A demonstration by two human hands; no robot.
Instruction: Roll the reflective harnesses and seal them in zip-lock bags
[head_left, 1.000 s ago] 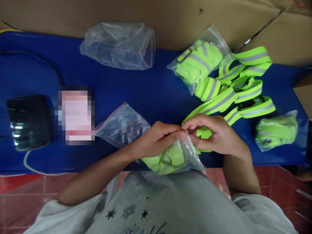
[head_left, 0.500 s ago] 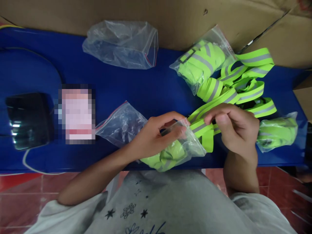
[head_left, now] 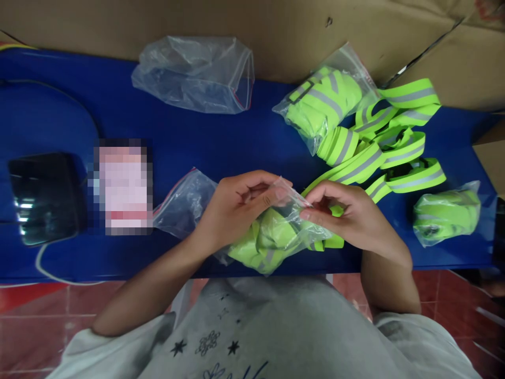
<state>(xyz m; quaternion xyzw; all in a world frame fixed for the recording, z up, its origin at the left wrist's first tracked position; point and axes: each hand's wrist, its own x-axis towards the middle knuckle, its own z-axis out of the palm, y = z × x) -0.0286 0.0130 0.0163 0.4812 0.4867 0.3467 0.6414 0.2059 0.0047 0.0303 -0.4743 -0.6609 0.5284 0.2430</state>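
Both hands pinch the top edge of a clear zip bag [head_left: 294,223] near the table's front. Inside it lies a folded neon-green reflective strap [head_left: 272,237] with grey stripes. My left hand [head_left: 244,202] is closed on the bag's left part, thumb on top. My right hand [head_left: 343,216] pinches the zip edge a little to the right. Loose neon-green reflective straps [head_left: 366,160] lie in a heap just beyond my right hand, and part of a strap shows beneath the bag.
Filled strap bags lie at the back [head_left: 327,100] and right [head_left: 447,213]. Clear bags lie at the back [head_left: 193,76] and beside my left hand [head_left: 185,202]. A blurred-out item [head_left: 126,187] and a black glossy box [head_left: 47,197] with cables are left. Brown cardboard [head_left: 276,26] borders the blue table [head_left: 236,139].
My right hand has moved left and taken hold of the bag's zip edge; before, it was apart from the bag. My left hand has shifted slightly left, still gripping the bag.
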